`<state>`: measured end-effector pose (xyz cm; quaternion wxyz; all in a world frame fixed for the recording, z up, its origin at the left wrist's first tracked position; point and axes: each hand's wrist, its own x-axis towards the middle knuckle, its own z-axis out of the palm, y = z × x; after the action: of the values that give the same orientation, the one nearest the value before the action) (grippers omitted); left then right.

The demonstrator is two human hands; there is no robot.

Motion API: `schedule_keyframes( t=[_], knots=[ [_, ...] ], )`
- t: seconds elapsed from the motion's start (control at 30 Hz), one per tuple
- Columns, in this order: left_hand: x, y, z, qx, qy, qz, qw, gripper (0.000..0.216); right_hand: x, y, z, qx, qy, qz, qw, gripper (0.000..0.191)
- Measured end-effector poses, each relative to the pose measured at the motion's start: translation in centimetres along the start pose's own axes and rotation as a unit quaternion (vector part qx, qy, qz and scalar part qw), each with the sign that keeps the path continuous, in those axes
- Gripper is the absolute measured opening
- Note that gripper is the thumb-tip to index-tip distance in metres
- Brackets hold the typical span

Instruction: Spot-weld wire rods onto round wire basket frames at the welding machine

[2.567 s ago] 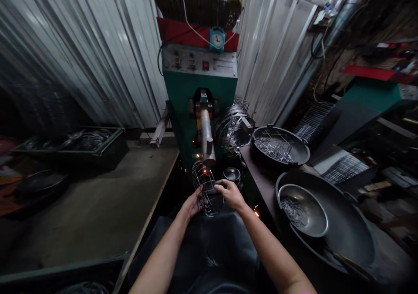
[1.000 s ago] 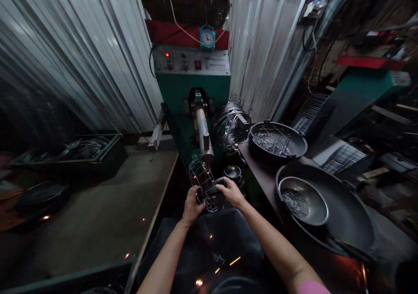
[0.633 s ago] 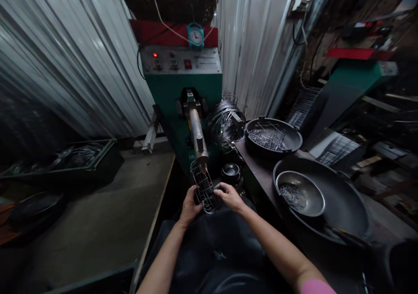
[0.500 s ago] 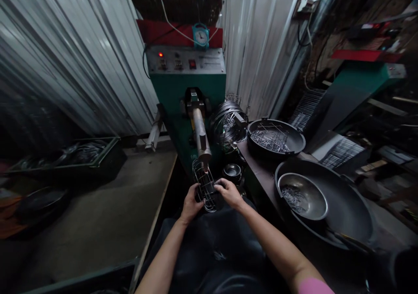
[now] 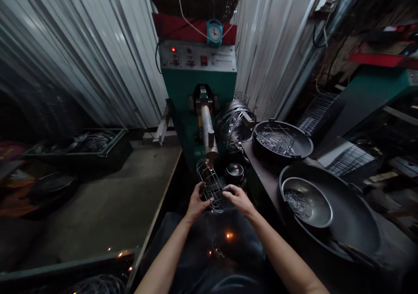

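A rounded wire cage (image 5: pixel 214 189) sits under the tip of a spot welder's metal arm (image 5: pixel 209 133), tilted toward me. My left hand (image 5: pixel 197 205) grips its left side, thumb across the wires. On the other side, my right hand (image 5: pixel 240 200) has its fingers pinched together at the cage's right edge; what they hold, if anything, is too small to make out. Orange sparks (image 5: pixel 229 235) glow in front of my dark apron (image 5: pixel 209 259). Behind the arm stands the green welder body (image 5: pixel 181 83) with a red lamp lit.
To the right, a steel bowl (image 5: pixel 321 205) of small metal pieces sits in a large black pan (image 5: pixel 359 224). Behind it is another pan (image 5: pixel 305 146) with wire parts. A wire coil (image 5: pixel 233 120) hangs by the welder. Green bins (image 5: pixel 119 141) of wire stand left.
Sparks have appeared around the cage, my apron and the lower left. My right fingertips have shifted slightly outward along the cage's edge. The whole view has shifted, so things appear farther right.
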<state>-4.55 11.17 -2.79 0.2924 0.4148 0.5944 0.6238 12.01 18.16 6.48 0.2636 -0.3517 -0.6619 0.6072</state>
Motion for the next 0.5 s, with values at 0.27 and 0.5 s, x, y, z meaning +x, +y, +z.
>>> schedule_keyframes(
  t=[0.27,0.5],
  knots=[
    [1.9,0.8,0.1,-0.06,0.029,-0.054,0.996,0.066,3.8,-1.8,0.9,-0.03,0.027,-0.041,0.998,0.018],
    [2.5,1.2,0.0,-0.067,0.032,-0.059,0.995,0.062,4.8,-1.3,1.1,-0.003,0.033,-0.039,0.999,0.022]
  ],
)
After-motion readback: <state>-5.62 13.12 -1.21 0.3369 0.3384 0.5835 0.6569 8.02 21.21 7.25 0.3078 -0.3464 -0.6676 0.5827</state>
